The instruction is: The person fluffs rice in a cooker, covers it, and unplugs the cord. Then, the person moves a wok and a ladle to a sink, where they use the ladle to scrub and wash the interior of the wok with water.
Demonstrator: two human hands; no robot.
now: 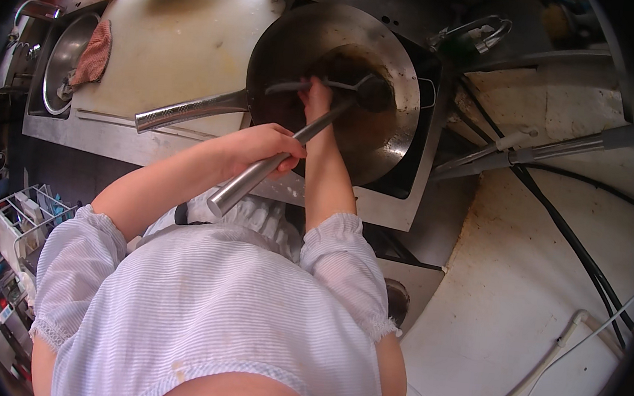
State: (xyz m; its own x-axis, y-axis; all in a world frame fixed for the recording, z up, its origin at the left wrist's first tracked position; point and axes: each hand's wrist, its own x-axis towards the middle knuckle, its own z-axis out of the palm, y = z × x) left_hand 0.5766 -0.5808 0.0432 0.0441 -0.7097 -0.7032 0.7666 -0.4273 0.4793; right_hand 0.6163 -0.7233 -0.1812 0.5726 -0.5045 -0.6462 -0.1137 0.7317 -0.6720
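A large steel wok point(402, 126) with dark brown residue or liquid inside sits on the cooktop before me. My left hand point(273, 146) is closed around the thick metal handle of a long-handled wok ladle point(260, 173). The ladle's dark rounded head lies inside the wok, at its right side. Reaching into the wok, my right hand point(317, 97) grips a thinner utensil with a grey handle point(287, 87). Its metal shaft runs to the ladle's head, where the two overlap; its own end is hard to make out. The wok's hollow handle point(191, 110) points left.
Left of the wok lies a stained white cutting board point(183, 45). A pink cloth point(93, 54) hangs between it and a steel basin point(69, 60). Metal poles point(558, 153) and black cables point(553, 213) cross on the right. A wire rack point(27, 218) stands lower left.
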